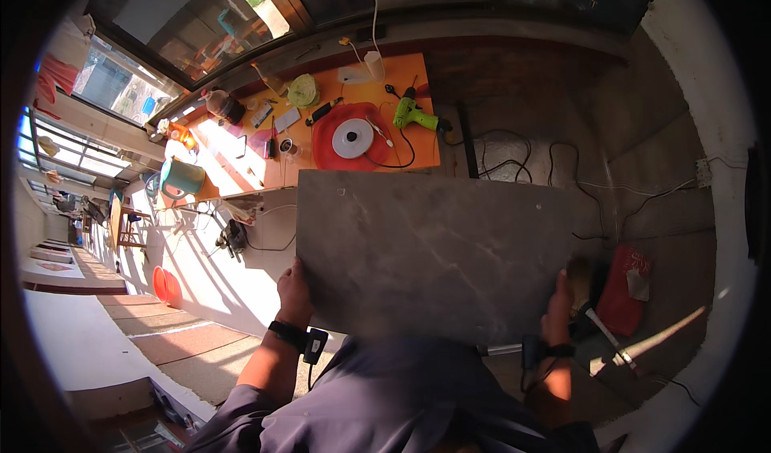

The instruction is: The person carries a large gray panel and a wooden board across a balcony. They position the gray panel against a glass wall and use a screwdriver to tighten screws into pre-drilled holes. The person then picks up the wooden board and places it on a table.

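A large grey marbled tile (434,252) is held flat in front of me, above the floor. My left hand (293,294) grips its near left edge, thumb on top. My right hand (559,302) clasps the near right edge. Both wrists wear dark bands with small devices. The tile hides most of the floor below it.
An orange board (401,144) lies beyond the tile with a red round plate (349,136), a green drill (414,116), bottles and small tools. Black cables (554,172) trail over the floor at right. A red bag (622,292) and a hammer (606,336) lie at right. A teal bucket (181,177) stands left.
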`<state>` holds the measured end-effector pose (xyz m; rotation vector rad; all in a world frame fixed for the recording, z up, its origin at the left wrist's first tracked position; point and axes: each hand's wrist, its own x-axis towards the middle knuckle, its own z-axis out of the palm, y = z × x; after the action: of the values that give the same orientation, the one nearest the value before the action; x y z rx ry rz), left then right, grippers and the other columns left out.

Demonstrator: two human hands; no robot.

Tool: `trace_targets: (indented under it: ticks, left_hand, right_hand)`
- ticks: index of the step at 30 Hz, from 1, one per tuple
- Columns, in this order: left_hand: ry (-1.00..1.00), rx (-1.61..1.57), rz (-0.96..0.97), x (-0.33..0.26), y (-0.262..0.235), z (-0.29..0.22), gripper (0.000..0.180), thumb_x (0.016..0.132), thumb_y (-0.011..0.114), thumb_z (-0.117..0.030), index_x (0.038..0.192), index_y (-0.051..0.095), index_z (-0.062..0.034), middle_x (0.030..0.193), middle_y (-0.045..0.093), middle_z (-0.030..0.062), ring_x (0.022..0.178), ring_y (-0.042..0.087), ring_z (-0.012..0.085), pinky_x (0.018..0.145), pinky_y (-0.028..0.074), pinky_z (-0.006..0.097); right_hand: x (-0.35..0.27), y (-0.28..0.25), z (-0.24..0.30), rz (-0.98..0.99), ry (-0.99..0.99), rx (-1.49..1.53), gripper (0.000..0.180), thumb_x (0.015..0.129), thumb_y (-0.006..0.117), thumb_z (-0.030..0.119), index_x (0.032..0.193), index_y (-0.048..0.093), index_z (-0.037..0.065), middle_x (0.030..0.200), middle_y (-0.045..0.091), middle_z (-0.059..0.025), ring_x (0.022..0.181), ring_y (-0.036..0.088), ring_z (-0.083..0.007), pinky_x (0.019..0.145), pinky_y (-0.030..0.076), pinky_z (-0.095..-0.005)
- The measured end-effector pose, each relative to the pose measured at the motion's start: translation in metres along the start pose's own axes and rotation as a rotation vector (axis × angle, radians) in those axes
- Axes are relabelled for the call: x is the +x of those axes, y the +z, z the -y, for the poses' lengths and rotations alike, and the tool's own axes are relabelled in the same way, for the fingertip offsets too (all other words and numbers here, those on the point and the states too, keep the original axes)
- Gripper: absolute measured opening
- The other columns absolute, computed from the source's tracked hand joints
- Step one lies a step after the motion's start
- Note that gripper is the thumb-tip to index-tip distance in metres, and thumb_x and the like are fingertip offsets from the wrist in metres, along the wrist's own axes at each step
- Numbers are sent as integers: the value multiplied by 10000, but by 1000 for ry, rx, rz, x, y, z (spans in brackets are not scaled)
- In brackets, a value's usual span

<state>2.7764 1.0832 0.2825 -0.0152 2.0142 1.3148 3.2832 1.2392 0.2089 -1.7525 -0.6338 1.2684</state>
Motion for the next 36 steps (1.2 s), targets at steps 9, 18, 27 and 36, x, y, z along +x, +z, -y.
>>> trace_targets:
  ticks: [9, 18, 27, 36]
  left_hand:
    - [-47, -132, -82, 28, -44, 12, 510, 982, 510, -416, 1076, 611, 76, 980, 662, 127, 853, 609, 193, 768, 502, 328]
    - [-79, 33, -330, 25, -99, 60, 491, 988, 502, -412, 1026, 625, 62, 899, 651, 95, 775, 575, 157, 727, 482, 306]
    - [-209, -430, -602, -15, -176, 94, 497, 970, 531, -445, 842, 645, 22, 698, 614, 62, 617, 542, 157, 588, 447, 314]
    - [-265, -737, -594, 51, -279, 178, 443, 992, 491, -414, 940, 625, 5, 769, 613, 58, 635, 570, 185, 566, 478, 331]
  right_hand:
    - [-7, 65, 25, 36, -20, -165, 527, 982, 527, 408, 1236, 568, -52, 1229, 589, -118, 1113, 517, -211, 990, 365, -322]
    - [30, 109, 27, 416, -8, -182, 695, 952, 528, 498, 1383, 437, -39, 1390, 478, -130, 1224, 475, -251, 1046, 361, -355]
    - [-35, 202, 137, 1244, -1305, -922, 689, 984, 356, 518, 1326, 481, -67, 1329, 523, -184, 1229, 486, -317, 1082, 323, -421]
    - [-162, 355, 164, 1489, -929, -879, 447, 989, 415, 283, 1276, 563, -26, 1322, 538, -120, 1199, 508, -258, 1089, 318, -374]
